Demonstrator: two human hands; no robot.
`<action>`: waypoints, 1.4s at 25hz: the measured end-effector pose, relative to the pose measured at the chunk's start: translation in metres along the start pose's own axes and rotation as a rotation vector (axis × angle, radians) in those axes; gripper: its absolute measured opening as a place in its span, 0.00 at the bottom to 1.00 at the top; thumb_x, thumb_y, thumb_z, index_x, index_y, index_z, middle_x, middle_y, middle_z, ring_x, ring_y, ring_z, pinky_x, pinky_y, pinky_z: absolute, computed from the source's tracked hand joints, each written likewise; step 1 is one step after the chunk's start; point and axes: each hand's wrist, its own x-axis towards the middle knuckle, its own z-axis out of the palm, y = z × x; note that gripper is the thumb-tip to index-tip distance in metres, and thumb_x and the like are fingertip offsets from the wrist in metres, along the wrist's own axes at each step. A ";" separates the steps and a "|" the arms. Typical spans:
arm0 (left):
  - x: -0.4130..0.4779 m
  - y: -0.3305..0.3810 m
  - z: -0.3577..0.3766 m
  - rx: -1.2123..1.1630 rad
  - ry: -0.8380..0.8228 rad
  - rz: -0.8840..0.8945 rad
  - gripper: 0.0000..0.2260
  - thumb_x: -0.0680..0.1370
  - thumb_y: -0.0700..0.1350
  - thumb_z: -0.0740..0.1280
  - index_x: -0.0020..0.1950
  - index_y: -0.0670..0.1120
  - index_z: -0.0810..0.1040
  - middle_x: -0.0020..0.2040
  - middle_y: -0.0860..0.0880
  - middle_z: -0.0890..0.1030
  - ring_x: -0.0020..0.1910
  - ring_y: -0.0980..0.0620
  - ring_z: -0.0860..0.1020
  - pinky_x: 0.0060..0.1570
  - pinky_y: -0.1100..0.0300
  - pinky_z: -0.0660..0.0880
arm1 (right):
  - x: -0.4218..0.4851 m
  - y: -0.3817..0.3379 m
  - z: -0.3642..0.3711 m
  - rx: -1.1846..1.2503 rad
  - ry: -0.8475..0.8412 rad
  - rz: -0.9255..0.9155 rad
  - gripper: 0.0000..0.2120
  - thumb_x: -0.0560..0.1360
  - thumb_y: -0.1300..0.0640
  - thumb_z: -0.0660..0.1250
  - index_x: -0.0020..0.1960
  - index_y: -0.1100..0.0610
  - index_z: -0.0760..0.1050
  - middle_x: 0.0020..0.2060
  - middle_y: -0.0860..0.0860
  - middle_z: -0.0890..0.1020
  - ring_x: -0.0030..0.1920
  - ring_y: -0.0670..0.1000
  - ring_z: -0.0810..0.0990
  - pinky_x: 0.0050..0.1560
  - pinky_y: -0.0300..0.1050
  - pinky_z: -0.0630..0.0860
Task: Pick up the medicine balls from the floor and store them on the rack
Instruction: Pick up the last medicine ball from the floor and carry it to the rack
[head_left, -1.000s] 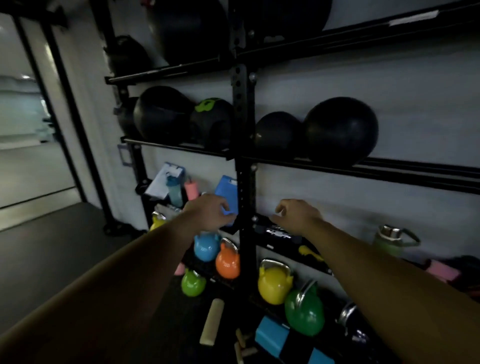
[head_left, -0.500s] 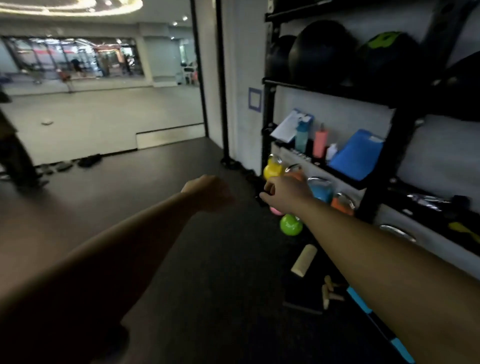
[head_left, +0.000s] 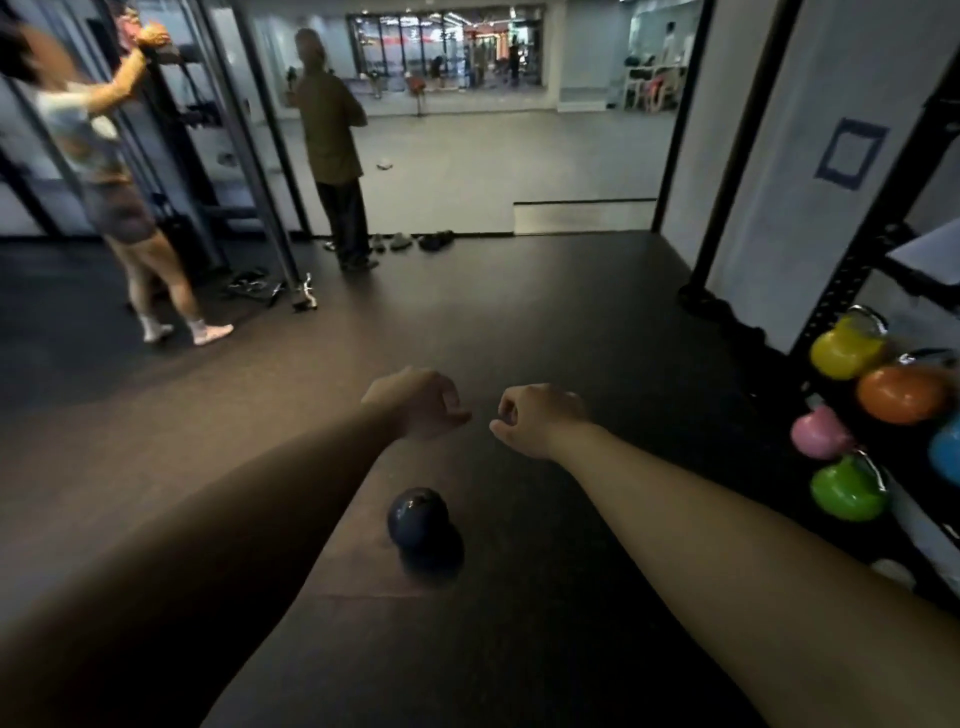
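Note:
A dark blue medicine ball (head_left: 418, 514) lies on the black floor between my forearms, with a second dark ball (head_left: 434, 556) touching it just in front. My left hand (head_left: 415, 402) and my right hand (head_left: 537, 418) hover side by side above the floor beyond the balls, fingers loosely curled, holding nothing. The rack (head_left: 852, 260) stands at the right edge; only its black upright and lower shelves show.
Coloured kettlebells hang low on the rack: yellow (head_left: 847, 351), orange (head_left: 901, 392), pink (head_left: 821, 434), green (head_left: 847, 488). Two people stand at the far left by another frame (head_left: 244, 135). Shoes (head_left: 410, 241) lie at the floor's far edge. Open dark floor lies ahead.
My view has swung left, away from the rack shelves to the open floor. Both hands came away from the rack and now hang over the floor; the two balls have come into sight.

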 end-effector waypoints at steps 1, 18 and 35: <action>0.001 -0.018 0.003 -0.030 -0.008 -0.040 0.14 0.74 0.68 0.70 0.44 0.60 0.78 0.49 0.53 0.85 0.49 0.48 0.83 0.53 0.48 0.84 | 0.013 -0.014 0.008 -0.009 -0.015 -0.022 0.15 0.79 0.39 0.65 0.58 0.47 0.78 0.55 0.50 0.83 0.57 0.55 0.80 0.55 0.51 0.72; 0.259 -0.266 0.136 -0.140 -0.330 -0.432 0.31 0.78 0.66 0.70 0.78 0.55 0.71 0.73 0.50 0.79 0.66 0.47 0.80 0.65 0.47 0.79 | 0.363 0.026 0.197 0.016 -0.440 -0.003 0.23 0.79 0.39 0.67 0.71 0.43 0.70 0.65 0.47 0.76 0.65 0.52 0.76 0.63 0.53 0.75; 0.524 -0.553 0.654 -0.330 -0.520 -0.535 0.43 0.75 0.77 0.62 0.80 0.49 0.69 0.77 0.41 0.73 0.72 0.38 0.76 0.71 0.41 0.75 | 0.665 0.118 0.728 -0.136 -0.666 0.088 0.32 0.80 0.31 0.57 0.78 0.45 0.61 0.73 0.52 0.69 0.72 0.59 0.69 0.65 0.63 0.73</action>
